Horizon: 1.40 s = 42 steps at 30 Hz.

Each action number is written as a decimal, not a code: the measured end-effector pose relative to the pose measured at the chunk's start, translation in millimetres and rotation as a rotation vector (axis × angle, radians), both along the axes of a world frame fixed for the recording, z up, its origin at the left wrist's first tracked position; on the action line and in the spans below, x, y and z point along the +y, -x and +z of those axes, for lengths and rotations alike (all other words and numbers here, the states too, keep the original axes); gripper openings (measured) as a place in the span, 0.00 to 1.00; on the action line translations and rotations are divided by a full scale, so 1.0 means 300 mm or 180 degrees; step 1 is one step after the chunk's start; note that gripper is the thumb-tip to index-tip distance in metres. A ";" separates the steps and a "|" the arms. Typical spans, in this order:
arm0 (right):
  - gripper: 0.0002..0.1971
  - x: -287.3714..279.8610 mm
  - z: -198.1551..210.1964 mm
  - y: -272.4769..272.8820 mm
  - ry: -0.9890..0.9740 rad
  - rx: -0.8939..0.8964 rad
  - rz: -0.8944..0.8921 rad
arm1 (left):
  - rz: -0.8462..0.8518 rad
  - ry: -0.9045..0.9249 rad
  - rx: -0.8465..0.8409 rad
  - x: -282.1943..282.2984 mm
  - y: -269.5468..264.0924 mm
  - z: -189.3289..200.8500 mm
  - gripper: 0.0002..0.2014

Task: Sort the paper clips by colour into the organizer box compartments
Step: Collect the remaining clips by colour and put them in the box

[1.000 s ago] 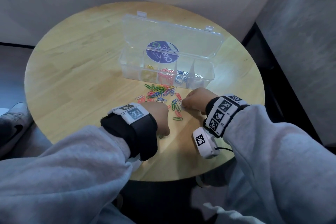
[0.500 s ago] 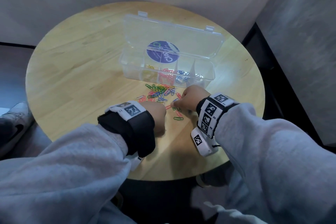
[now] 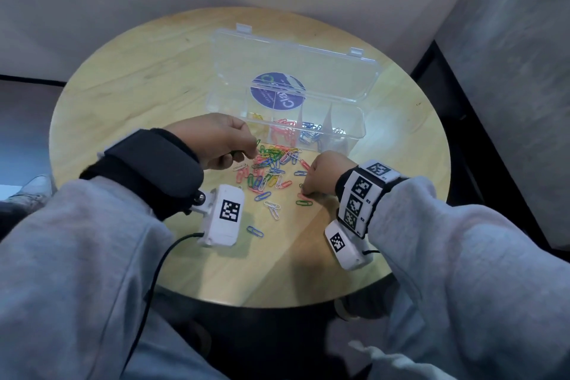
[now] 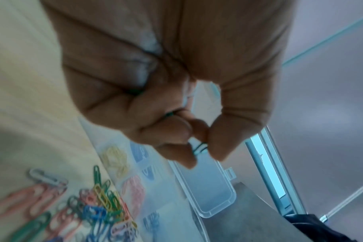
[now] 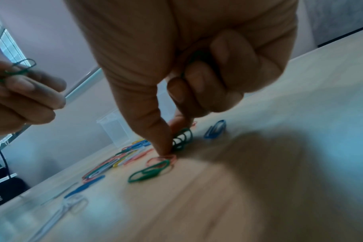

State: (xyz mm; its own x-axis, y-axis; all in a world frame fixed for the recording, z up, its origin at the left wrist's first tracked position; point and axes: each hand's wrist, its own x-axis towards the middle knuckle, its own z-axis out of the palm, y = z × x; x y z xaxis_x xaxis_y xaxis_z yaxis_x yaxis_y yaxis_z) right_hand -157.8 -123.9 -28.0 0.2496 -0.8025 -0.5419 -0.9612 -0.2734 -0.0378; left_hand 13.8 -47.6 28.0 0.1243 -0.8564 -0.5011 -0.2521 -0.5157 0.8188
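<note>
The left hand (image 3: 216,142) pinched green clips (image 4: 200,148) above the counter (image 3: 123,102); the right hand (image 3: 320,174) pinched a green clip (image 5: 181,139) from the loose pile (image 3: 271,170). The open organizer box (image 3: 359,129) held yellow (image 3: 257,117), red (image 3: 285,129) and blue (image 3: 308,133) clips in separate compartments.

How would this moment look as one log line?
left hand: pinches green clips | right hand: picking green clip off table | organizer box: open
</note>
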 end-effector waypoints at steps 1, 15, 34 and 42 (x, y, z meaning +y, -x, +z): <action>0.09 0.004 0.000 0.003 -0.0031 -0.0033 0.0002 | 0.0067 0.0018 0.0185 0.001 0.003 -0.001 0.18; 0.12 -0.014 0.053 0.125 -0.1782 -0.2670 -0.1722 | 0.0344 -0.0158 0.1145 0.010 0.031 0.003 0.14; 0.14 -0.031 0.190 -0.034 -0.2629 -0.4352 -0.2572 | 0.1983 0.0508 0.2258 -0.064 -0.122 0.008 0.25; 0.12 -0.104 0.244 -0.258 -0.2439 -0.4587 -0.2498 | 0.1953 0.0645 0.2537 -0.102 -0.181 -0.016 0.36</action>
State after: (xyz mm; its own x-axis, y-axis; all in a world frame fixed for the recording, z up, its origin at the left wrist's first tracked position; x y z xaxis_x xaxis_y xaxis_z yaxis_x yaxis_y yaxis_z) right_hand -80.5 -155.1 45.3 0.5346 -0.6558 -0.5330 0.0524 0.6552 -0.7536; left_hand 68.0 -78.3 23.3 0.2637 -0.8352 -0.4826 0.6639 -0.2058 0.7189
